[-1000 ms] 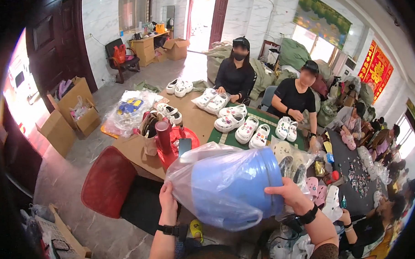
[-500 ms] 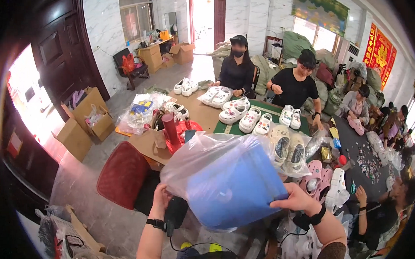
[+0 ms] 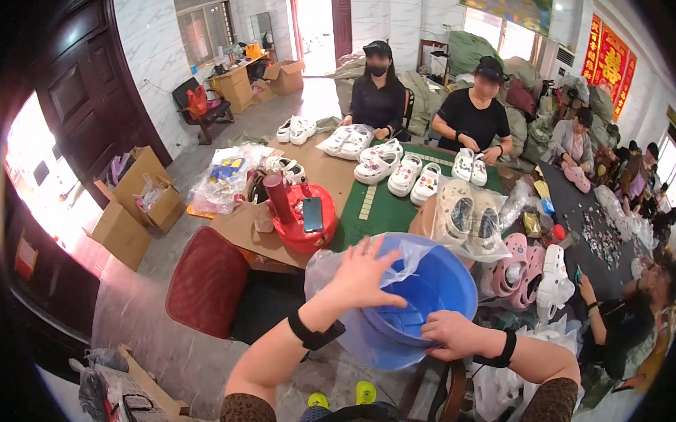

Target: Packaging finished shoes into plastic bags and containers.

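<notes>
A blue bucket (image 3: 452, 281) is tipped with its mouth toward me, inside or partly wrapped by a clear plastic bag (image 3: 322, 275). Over the bucket's left rim, my left hand (image 3: 364, 277) has its fingers spread, with part of the bag's film beside the fingertips. My right hand (image 3: 454, 335) is closed on the near rim, fingers curled over the edge. Whether it pinches the film there too, I cannot tell. The inside of the bucket shows bare blue plastic.
Bagged clogs (image 3: 468, 217), white clogs (image 3: 404, 175) and pink clogs (image 3: 515, 264) are close by. A phone (image 3: 312, 214) lies on a red round tub (image 3: 324, 237). A red-backed chair (image 3: 206, 282) stands left. Two people sit across the table; others work at the right.
The bucket has turned from showing its outer side to showing its open mouth. My left hand has moved from the bag's left edge to the rim; the right hand now grips the near rim.
</notes>
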`<state>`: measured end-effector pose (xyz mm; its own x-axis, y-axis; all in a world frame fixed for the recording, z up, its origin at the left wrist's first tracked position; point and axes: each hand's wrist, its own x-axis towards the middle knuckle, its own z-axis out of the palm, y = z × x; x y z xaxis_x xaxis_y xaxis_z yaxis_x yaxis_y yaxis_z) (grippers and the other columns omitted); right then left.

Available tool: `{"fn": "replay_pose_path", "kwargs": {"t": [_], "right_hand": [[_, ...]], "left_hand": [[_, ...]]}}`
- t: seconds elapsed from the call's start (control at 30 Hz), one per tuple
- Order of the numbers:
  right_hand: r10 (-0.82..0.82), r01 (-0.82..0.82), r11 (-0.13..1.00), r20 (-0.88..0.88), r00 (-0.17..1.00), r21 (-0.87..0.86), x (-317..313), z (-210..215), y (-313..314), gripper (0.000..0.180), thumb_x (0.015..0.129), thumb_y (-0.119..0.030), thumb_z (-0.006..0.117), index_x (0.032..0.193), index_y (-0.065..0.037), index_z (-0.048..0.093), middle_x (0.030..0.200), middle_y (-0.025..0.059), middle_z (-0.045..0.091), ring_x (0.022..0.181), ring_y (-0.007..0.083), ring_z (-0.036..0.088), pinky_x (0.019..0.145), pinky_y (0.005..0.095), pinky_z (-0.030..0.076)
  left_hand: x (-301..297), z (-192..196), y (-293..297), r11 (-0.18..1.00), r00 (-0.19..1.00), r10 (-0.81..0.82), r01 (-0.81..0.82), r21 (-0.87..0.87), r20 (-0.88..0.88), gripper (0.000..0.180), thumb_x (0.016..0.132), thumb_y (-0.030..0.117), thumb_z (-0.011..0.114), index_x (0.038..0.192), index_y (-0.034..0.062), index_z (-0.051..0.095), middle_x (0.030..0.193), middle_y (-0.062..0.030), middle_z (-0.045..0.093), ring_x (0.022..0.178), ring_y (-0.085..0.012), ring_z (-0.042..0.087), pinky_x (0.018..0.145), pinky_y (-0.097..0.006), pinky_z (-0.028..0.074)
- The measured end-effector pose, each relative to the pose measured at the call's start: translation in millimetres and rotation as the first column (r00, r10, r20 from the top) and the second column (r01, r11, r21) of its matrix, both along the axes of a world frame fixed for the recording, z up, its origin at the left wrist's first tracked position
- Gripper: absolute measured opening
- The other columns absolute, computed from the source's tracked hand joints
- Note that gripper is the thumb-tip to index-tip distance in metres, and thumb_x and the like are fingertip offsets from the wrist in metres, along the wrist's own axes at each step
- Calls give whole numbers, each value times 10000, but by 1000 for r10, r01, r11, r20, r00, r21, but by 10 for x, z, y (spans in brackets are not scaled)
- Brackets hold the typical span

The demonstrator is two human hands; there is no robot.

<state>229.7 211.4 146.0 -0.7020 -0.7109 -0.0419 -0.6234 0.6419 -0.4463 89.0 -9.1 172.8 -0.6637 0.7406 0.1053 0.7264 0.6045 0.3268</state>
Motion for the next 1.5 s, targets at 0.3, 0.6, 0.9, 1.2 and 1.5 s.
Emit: {"fn": "replay_pose_path", "kwargs": {"t": [0.3, 0.6, 0.9, 1.2, 1.5], "right_hand": [[-60, 53, 992, -52, 997, -116, 93, -92, 27, 238, 603, -145, 748, 810, -51, 677, 1494, 191, 325, 1364, 444, 286, 1051, 537, 328], [-162, 201, 960, 198, 967, -195, 295, -217, 214, 260, 745, -119, 717, 999, -78, 680, 1072, 55, 677, 871, 276, 660, 747, 342, 536], [-286, 800, 403, 769, 571, -444, 112, -621, -287, 273, 801, -66, 726, 1039, 38, 642, 1015, 73, 678, 885, 156, 627, 816, 329, 499], [26, 865, 254, 897, 441, -432, -349, -1226, -1931, 334, 781, -27, 707, 1098, 12, 610, 1015, 61, 663, 900, 154, 615, 840, 324, 475], [385, 728, 388, 817, 429, -566, -692, -454, -4440, 416, 792, -96, 691, 1174, 24, 575, 1112, 94, 644, 1008, 188, 601, 912, 343, 448]], "left_hand": [[-663, -1111, -444, 856, 825, 264, -439, 273, 499, 295, 830, 349, 611, 922, 90, 719, 956, -94, 681, 896, -298, 651, 773, -412, 507], [-624, -2498, -2231, 234, 247, 154, -950, 208, 957, 244, 912, 251, 550, 879, 32, 655, 705, -46, 637, 638, -154, 611, 551, -306, 471], [1608, -3562, -3504, -62, 91, 517, -988, 143, 851, 219, 885, 235, 626, 852, 25, 679, 759, -5, 631, 696, -97, 540, 633, -266, 435], [3575, -3168, -5104, -670, -231, 617, -656, 349, 752, 196, 886, 202, 593, 805, 31, 644, 751, -3, 620, 689, -98, 529, 628, -263, 413], [4192, -2993, -5948, -810, -218, 483, -478, 339, 848, 146, 916, 179, 544, 900, 45, 601, 732, 16, 557, 655, -94, 496, 607, -244, 406]]}}
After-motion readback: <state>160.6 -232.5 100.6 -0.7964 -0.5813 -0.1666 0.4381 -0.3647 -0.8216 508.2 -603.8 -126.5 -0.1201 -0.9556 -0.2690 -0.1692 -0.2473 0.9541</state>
